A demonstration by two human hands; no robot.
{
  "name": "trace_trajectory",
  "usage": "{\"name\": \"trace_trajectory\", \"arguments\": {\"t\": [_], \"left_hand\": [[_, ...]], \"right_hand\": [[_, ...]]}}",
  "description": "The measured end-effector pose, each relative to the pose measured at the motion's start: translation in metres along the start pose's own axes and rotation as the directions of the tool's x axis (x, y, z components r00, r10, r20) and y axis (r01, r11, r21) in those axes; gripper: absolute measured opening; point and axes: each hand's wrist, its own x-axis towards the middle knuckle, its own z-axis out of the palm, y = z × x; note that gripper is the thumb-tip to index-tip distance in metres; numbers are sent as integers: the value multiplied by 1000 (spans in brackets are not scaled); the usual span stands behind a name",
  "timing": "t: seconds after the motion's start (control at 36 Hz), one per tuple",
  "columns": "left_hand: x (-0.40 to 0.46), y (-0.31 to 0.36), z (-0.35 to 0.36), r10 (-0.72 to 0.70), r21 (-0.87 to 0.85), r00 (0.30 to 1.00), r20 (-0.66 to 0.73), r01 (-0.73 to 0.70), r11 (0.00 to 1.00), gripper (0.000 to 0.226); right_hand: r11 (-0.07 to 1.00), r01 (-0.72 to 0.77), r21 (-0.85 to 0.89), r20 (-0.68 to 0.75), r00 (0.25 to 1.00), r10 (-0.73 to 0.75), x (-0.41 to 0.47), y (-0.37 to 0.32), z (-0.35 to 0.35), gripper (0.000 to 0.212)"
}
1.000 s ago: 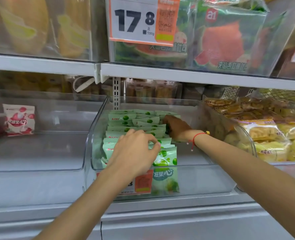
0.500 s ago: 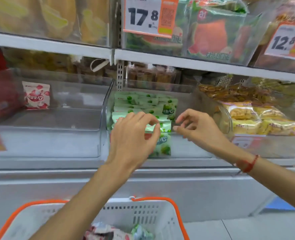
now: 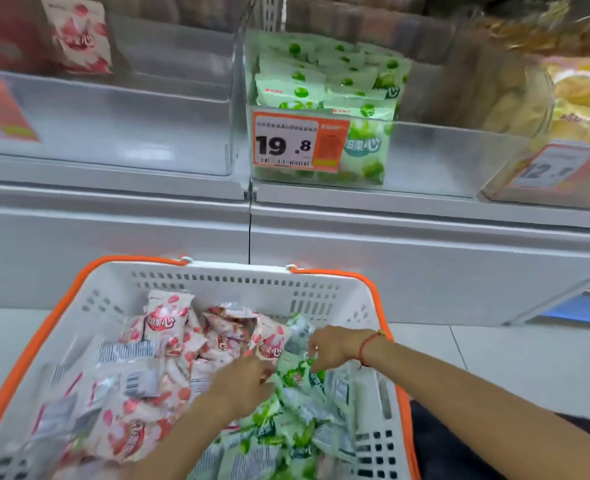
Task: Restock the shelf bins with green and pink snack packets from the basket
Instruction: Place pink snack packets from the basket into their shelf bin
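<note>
Two hands are inside the basket [image 3: 120, 292] at 6 o'clock. Pink packets [image 3: 169, 320] lie at its left side. Left hand [image 3: 243, 384] and right hand [image 3: 335, 348] curl on green packets [image 3: 297, 375]; blur hides the exact grip. Middle bin [image 3: 442, 157] at 12 o'clock has green stock.

Price tag [image 3: 300, 143]: orange and white, marked 19.8, fixed to a bin front.
Yellow packets [image 3: 584, 102]: stacked far right.
Floor [image 3: 494, 368]: pale tiles, seen near right.

White basket [image 3: 238, 285] with orange rim holds pink-and-white packets [image 3: 169, 320] and green-and-white packets [image 3: 297, 420].
</note>
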Motion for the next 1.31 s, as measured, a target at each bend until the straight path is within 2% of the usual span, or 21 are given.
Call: {"name": "trace_trajectory", "arguments": {"t": [0.08, 0.14, 0.19, 0.28, 0.33, 0.42, 0.5, 0.56, 0.61, 0.69, 0.78, 0.86, 0.92, 0.94, 1.0, 1.06, 1.08, 1.14, 1.19, 1.25, 1.31], "left_hand": [[-3, -3, 28, 34, 97, 989, 147, -49, 994, 56], [-5, -5, 34, 64, 172, 993, 94, -79, 982, 57], [-4, -5, 35, 80, 176, 996, 37, -85, 981, 55], [-1, -4, 33, 63, 168, 997, 38, -68, 983, 52], [1, -3, 31, 45, 140, 997, 63, -54, 989, 54], [1, -2, 21, 40, 6, 996, 84, -40, 999, 61], [-2, 0, -1, 76, -162, 995, 61, -65, 985, 65], [-3, 4, -20, 105, -343, 988, 113, -61, 937, 67], [-5, 10, -41, 157, -478, 968, 197, -45, 877, 69], [-7, 22, -70, 197, -539, 952, 236, -40, 841, 72], [-8, 33, -97, 185, -603, 975, 125, -74, 794, 64], [-16, 46, -126, 223, -671, 971, -85, -221, 708, 34], [-23, 54, -147, 257, -681, 950, -175, -305, 665, 14], [-26, 58, -158, 279, -673, 939, -201, -339, 658, 13], [-31, 68, -178, 325, -629, 914, -244, -404, 664, 17], [-37, 81, -197, 348, -613, 897, -273, -441, 655, 22], [-40, 88, -206, 357, -614, 888, -292, -460, 642, 24], [-47, 104, -222, 377, -594, 865, -332, -502, 629, 27], [-51, 117, -234, 381, -559, 841, -383, -540, 629, 31], [-51, 125, -241, 324, -549, 825, -464, -554, 626, 39], [-50, 129, -245, 245, -619, 843, -478, -522, 587, 54]], "right_hand": [[1000, 14, -8, 146, 989, -12, 11, -15, 31, 50], [1000, 24, -6, 255, 967, -22, 12, -24, 44, 59], [998, 46, 44, 335, 940, -58, 13, -25, 50, 68], [995, 69, 72, 379, 921, -92, 14, -20, 50, 83], [994, 102, 41, 331, 937, -110, 13, -18, 50, 83], [993, 112, 44, 239, 964, -119, 11, -12, 47, 63], [967, 80, 242, 164, 979, -122, -2, 0, 29, 22], [922, 68, 380, 92, 990, -111, -15, 7, 12, 23], [881, 55, 471, 37, 996, -82, -31, 12, -8, 41], [791, 97, 604, -37, 995, -94, -55, 18, -38, 43], [616, 173, 769, -107, 984, -143, -81, 20, -66, 29], [530, 274, 803, -236, 962, -141, -111, 20, -91, 20], [507, 323, 799, -321, 942, -95, -135, 19, -105, 15], [556, 346, 756, -360, 929, -89, -148, 19, -111, 7], [690, 385, 613, -439, 892, -107, -172, 19, -121, 31], [724, 413, 553, -496, 861, -113, -191, 18, -128, 55], [725, 432, 536, -514, 849, -126, -198, 16, -129, 58], [725, 461, 512, -528, 834, -157, -206, 13, -131, 53], [704, 501, 504, -568, 806, -167, -210, 11, -131, 39], [684, 533, 498, -645, 755, -118, -213, 12, -132, 21], [619, 590, 518, -734, 678, -31, -214, 15, -133, 22]]}}
